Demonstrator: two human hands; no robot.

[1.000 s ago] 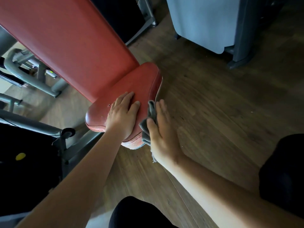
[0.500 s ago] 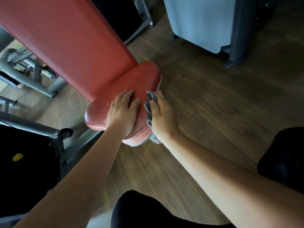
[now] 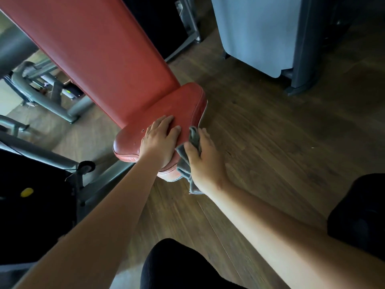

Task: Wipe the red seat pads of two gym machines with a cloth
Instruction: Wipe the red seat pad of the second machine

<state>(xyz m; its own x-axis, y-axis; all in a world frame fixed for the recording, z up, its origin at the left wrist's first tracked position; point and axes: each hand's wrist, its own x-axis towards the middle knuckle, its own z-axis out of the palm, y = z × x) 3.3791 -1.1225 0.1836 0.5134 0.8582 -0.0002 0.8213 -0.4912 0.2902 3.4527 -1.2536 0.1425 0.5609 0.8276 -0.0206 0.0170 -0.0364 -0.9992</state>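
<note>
A red seat pad (image 3: 183,105) sits below a long red back pad (image 3: 100,51) on a grey machine frame. My left hand (image 3: 160,142) rests flat on top of the seat pad, fingers straight. My right hand (image 3: 205,161) presses a grey cloth (image 3: 185,161) against the seat pad's right side edge, with fingers extended over the cloth. A corner of the cloth hangs below my wrist.
Grey machine tubes (image 3: 43,99) and a black knob (image 3: 85,166) stand at the left. A dark block with a yellow dot (image 3: 27,192) is at lower left. A pale grey shroud (image 3: 256,32) on a dark post stands at the back right on the wooden floor (image 3: 270,132). My dark-clothed knees show below.
My right hand slid the cloth forward along the seat's side edge, then back toward me. The left hand stayed on the pad.
</note>
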